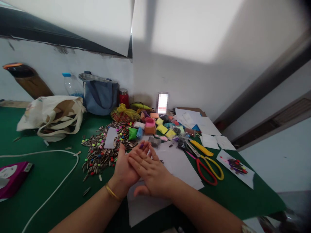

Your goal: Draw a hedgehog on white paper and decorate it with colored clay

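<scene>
My left hand [123, 170] is palm up over white paper, its fingers stretched out and bearing a small purple piece of clay [141, 146]. Flat across that palm lies my right hand [153, 173], fingers extended, thumb apart. Whether anything is pressed between the palms is hidden. White sheets [179, 165] lie beneath both hands. To the left spreads a pile of striped sunflower seeds [103, 158] mixed with small coloured bits, a pale paper piece [111, 137] on top. Beyond my fingertips are several coloured clay packets, including a green one [132, 133] and a yellow one [162, 129].
Scissors [207, 170] with red and yellow handles and a yellow utility knife [201, 148] lie right. Farther right is a decorated card [235, 166]. Bags [100, 97], a bottle [71, 85] and a bright phone screen [162, 103] line the wall. A white cable [58, 184] crosses the left side.
</scene>
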The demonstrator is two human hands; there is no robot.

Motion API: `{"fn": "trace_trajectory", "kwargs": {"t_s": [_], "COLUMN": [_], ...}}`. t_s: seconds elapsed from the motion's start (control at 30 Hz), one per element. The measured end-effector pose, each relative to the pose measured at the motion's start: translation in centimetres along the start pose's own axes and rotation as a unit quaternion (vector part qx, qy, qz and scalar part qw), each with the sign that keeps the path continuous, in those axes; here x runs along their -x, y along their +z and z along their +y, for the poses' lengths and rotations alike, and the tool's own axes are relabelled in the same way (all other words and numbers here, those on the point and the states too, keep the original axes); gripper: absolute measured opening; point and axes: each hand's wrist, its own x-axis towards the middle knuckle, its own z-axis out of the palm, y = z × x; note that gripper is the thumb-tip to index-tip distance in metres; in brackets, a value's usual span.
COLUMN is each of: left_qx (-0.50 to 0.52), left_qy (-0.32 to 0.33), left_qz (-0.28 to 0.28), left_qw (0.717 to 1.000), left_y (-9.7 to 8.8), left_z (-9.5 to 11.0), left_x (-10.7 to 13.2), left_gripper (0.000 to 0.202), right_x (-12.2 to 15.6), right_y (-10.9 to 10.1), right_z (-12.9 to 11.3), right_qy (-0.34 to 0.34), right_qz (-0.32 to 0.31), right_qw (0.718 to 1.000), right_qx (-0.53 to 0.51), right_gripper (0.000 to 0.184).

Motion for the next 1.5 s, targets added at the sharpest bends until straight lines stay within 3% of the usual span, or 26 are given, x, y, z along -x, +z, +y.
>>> {"fn": "trace_trajectory", "kwargs": {"t_s": [0.17, 0.3, 0.37, 0.5, 0.6, 0.73, 0.83, 0.93, 1.1, 1.27, 1.5], "left_qx": [0.006, 0.008, 0.008, 0.006, 0.001, -0.007, -0.008, -0.012, -0.026, -0.036, -0.043], "left_qy": [0.034, 0.034, 0.03, 0.012, 0.0, -0.003, 0.027, 0.049, 0.052, 0.049, 0.046], "left_qz": [0.008, 0.01, -0.001, 0.001, 0.005, -0.02, -0.029, -0.021, -0.007, 0.003, 0.002], "left_qw": [0.999, 0.999, 1.0, 1.0, 1.0, 1.0, 0.999, 0.999, 0.998, 0.998, 0.998], "left_y": [0.7, 0.7, 0.6, 0.7, 0.7, 0.8, 0.7, 0.7, 0.6, 0.5, 0.3], "left_z": [0.7, 0.7, 0.6, 0.2, -0.3, -0.4, -0.1, 0.2, 0.2, 0.2, 0.1], "left_x": [0.1, 0.1, 0.1, 0.0, 0.0, 0.0, 0.0, -0.2, -0.4, -0.6, -0.7], "left_gripper": [0.084, 0.084, 0.083, 0.084, 0.085, 0.077, 0.07, 0.067, 0.065, 0.065, 0.065], "right_x": [0.2, -0.2, -0.4, -0.7, -0.8, -0.5, 0.4, 2.0, 5.5, 7.3, 6.3], "right_y": [-0.4, -0.3, -0.1, 0.6, 0.8, -1.3, -4.2, -5.6, -2.8, 0.1, 0.2], "right_z": [-0.2, -0.2, 0.0, 0.3, 0.4, 1.4, 3.1, 4.9, 6.7, 7.0, 6.4], "right_qy": [-0.008, 0.063, 0.095, 0.1, 0.103, 0.108, 0.162, 0.219, 0.259, 0.334, 0.257], "right_qz": [-0.019, 0.046, 0.082, 0.148, 0.162, 0.182, 0.216, 0.201, 0.141, 0.13, 0.117], "right_qw": [0.997, 0.987, 0.98, 0.971, 0.97, 0.965, 0.951, 0.943, 0.943, 0.914, 0.941], "right_qx": [-0.076, -0.14, -0.157, -0.159, -0.151, -0.153, -0.147, -0.149, -0.154, -0.188, -0.187], "right_gripper": [0.082, 0.052, 0.047, 0.032, 0.017, 0.009, 0.009, 0.01, 0.007, 0.011, 0.009]}}
